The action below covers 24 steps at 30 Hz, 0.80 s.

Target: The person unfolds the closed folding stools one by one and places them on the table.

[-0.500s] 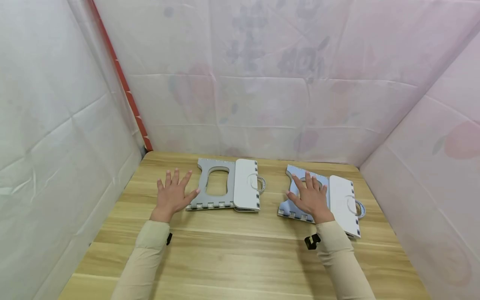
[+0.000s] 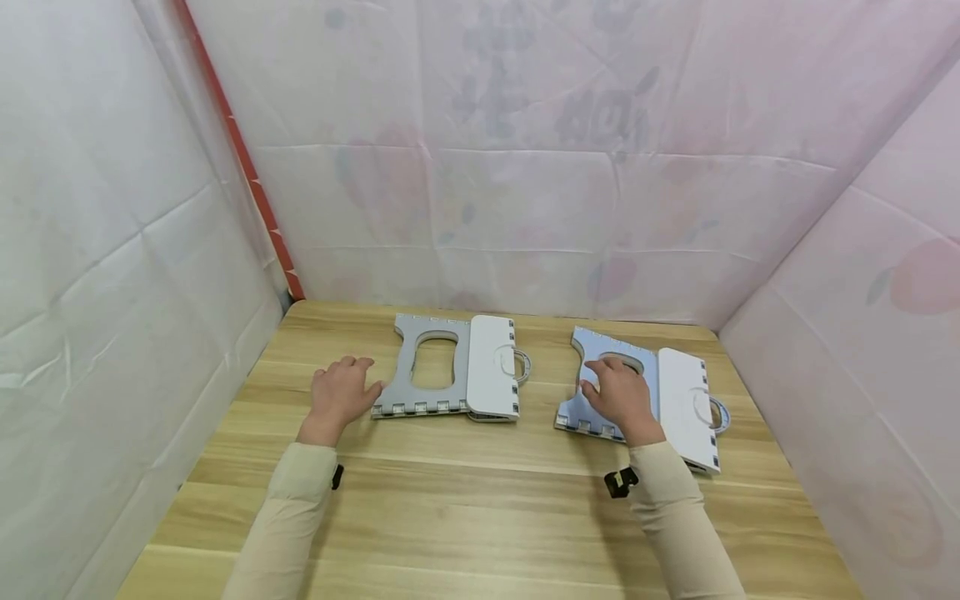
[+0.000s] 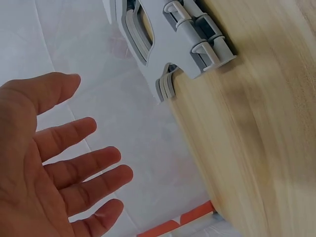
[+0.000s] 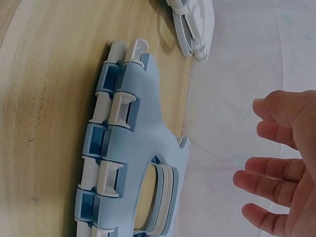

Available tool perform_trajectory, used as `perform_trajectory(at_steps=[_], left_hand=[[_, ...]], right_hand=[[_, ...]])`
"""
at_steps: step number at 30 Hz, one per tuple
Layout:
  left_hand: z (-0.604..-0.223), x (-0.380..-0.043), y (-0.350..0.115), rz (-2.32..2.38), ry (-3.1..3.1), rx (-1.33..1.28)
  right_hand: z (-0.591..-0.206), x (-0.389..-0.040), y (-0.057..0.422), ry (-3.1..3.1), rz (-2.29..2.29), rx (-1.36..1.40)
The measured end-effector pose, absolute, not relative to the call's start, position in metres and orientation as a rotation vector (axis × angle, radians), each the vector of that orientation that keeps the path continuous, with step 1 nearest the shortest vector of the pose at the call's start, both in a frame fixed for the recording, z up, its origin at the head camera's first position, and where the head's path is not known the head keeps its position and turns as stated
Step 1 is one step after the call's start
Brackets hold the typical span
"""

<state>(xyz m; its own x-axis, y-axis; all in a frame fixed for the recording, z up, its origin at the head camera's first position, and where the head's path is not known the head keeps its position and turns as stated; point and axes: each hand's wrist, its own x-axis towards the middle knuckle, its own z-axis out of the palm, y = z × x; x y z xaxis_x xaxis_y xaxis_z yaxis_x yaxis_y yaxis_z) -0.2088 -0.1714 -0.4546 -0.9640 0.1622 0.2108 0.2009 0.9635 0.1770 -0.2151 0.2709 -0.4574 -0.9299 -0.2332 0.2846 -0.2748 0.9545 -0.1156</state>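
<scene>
Two folded step stools lie flat on the wooden table. The left one, a grey-and-white folding stool (image 2: 490,375), has an oval cutout and a ring handle on its right side. The other is a blue-and-white folding stool (image 2: 684,408), set at a slant. My left hand (image 2: 341,393) hovers at the grey stool's left edge, fingers loosely bent and holding nothing. Over the blue part of the other stool hangs my right hand (image 2: 621,393), hiding some of its cutout. In the right wrist view, a gap separates the fingers (image 4: 266,190) from the blue stool's hinged edge (image 4: 111,123).
The wooden table (image 2: 465,525) runs up to a white patterned cloth wall (image 2: 517,200) at the back. Cloth sides (image 2: 112,275) close in the left and right. A red strip (image 2: 247,158) runs down the back left corner.
Fingers of both hands have gone from spread and straight to loosely bent. The hands stay over nearly the same spots, and both stools lie as before.
</scene>
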Motion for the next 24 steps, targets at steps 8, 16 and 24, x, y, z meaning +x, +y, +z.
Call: perform_trajectory(at_steps=[8,16,24], left_hand=[[-0.453,-0.206,-0.171,-0.301,-2.913,-0.260],[-0.456,-0.194,-0.176,-0.501,-2.887,-0.253],[-0.473,-0.192,-0.175,-0.679,-2.798,-0.339]], right_hand=[[-0.461,-0.214,0.269,-2.791,0.235,0.389],[-0.473,-0.204,0.259,-2.828,0.490,0.292],[-0.487,-0.203,0.243,-2.837,0.620,0.248]])
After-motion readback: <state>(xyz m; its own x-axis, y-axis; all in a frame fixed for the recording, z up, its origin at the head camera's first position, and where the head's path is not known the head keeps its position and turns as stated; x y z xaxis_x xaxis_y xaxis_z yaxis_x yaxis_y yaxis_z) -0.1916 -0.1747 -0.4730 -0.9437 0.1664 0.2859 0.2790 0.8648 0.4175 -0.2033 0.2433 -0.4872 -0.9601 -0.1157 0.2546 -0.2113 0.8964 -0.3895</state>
